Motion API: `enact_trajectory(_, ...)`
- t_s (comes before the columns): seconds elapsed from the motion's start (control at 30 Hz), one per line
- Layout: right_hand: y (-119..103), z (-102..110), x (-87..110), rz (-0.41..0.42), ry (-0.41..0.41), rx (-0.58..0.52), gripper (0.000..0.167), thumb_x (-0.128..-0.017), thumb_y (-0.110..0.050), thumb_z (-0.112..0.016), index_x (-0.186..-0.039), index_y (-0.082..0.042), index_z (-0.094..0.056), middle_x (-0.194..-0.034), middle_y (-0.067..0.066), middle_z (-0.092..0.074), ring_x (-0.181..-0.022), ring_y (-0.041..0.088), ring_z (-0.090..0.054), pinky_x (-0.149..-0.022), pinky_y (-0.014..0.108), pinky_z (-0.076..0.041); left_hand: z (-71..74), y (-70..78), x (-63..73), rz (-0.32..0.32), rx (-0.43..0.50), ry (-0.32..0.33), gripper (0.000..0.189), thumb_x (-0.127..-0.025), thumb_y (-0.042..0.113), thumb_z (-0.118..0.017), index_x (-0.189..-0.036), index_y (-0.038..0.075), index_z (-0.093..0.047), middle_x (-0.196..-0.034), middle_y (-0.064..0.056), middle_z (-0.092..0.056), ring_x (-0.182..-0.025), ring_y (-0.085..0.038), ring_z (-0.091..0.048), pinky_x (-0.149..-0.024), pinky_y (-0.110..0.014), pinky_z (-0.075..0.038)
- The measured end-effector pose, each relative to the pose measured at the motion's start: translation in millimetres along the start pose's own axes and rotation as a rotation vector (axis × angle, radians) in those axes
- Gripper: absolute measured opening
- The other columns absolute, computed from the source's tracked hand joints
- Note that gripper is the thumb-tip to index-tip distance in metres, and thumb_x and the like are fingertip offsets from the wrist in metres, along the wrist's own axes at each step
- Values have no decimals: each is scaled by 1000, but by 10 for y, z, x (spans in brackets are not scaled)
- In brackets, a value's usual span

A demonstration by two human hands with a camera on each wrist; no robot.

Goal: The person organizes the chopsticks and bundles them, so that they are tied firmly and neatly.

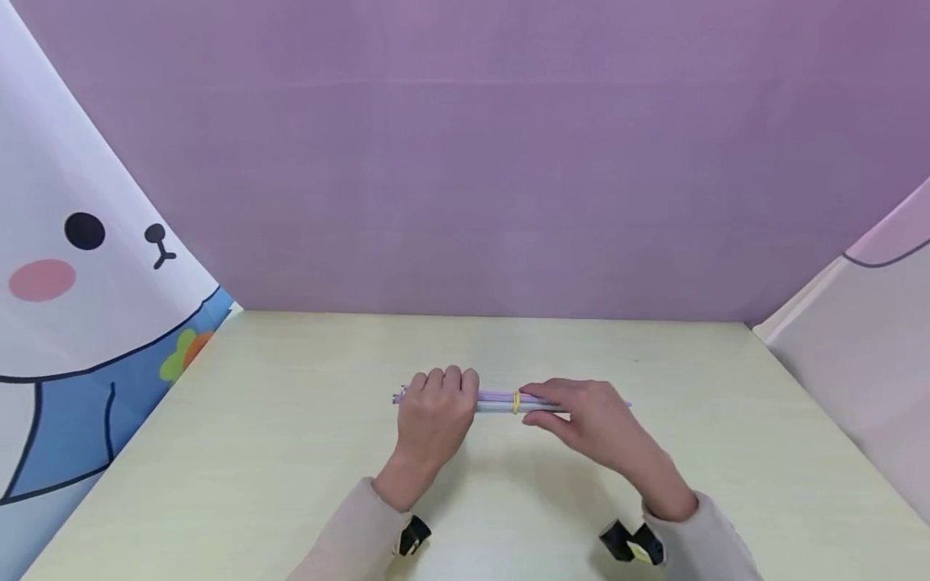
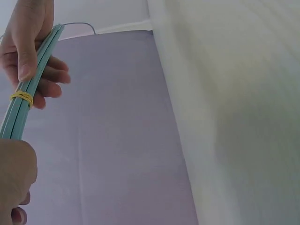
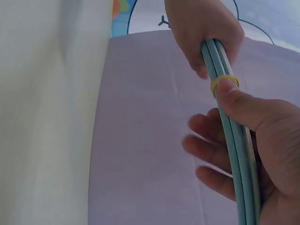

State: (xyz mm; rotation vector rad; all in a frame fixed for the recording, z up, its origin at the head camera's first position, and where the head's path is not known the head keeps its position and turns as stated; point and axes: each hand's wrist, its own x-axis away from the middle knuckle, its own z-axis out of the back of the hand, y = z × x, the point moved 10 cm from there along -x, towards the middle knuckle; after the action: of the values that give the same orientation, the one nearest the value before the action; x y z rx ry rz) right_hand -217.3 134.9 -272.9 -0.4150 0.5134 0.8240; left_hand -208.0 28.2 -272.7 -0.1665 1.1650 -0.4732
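Observation:
A bundle of slim teal and purple sticks [image 1: 497,397] is held level in front of me, above the table. My left hand [image 1: 438,411] grips its left part in a fist, with the tips poking out past the fingers. A yellow rubber band [image 1: 517,402] loops round the bundle between the hands. My right hand [image 1: 592,420] holds the right part between thumb and fingers. In the right wrist view its thumb [image 3: 234,96] presses on the sticks at the band, and the other fingers curl loosely behind. The far end runs under the right palm.
The pale wooden table [image 1: 305,452] lies below both hands. A purple cloth wall [image 1: 494,177] stands at its back edge. Printed cloth panels with a cartoon animal [image 1: 87,323] flank the left side, and a pale panel [image 1: 857,363] the right.

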Motion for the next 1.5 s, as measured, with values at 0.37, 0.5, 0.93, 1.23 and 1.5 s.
enact_trajectory(0.37, -304, -83, -109, 105, 93, 220, 49, -95, -51, -37, -98, -11, -66, -70, -7, -59, -48, 2, -40, -45, 15, -34, 89, 25, -30, -7, -26, 29, 35, -94, 4, -37, -62, 12, -49, -51, 1, -50, -40, -11, -44, -41, -21, -30)
enact_trajectory(0.5, -330, -195, -140, 81, -10, 229, 48, -94, -51, -42, -98, -10, -66, -67, -7, -52, -47, 1, -35, -43, 13, -28, 114, 71, -15, -17, -31, 63, 34, -92, 4, -40, -60, 13, -48, -49, 2, -45, -40, -10, -41, -41, -21, -29)
enact_trajectory(0.93, 137, -41, -29, -48, -134, 3, 25, -83, -33, -69, -102, -17, -68, -83, -11, -66, -58, -6, -43, -54, 15, -38, 35, -45, -9, 18, -19, 17, 31, -88, -1, -38, -62, 11, -50, -52, -1, -51, -42, -12, -43, -42, -22, -33)
enact_trajectory(1.23, 538, 287, 67, -136, 72, -311, 20, -69, -10, -82, -86, -14, -72, -72, -9, -65, -54, -4, -45, -50, 15, -38, 63, -226, -87, 80, -8, 52, 32, -87, -2, -35, -59, 10, -48, -50, -2, -50, -41, -13, -39, -42, -23, -29)
enact_trajectory(1.5, 705, 174, 94, -300, 124, -739, 20, -71, 8, -76, -89, 2, -71, -76, -8, -68, -53, 4, -54, -44, 24, -43, 125, -273, -121, 63, -1, 104, 31, -86, -1, -39, -61, 9, -53, -52, -2, -53, -41, -14, -45, -41, -24, -30)
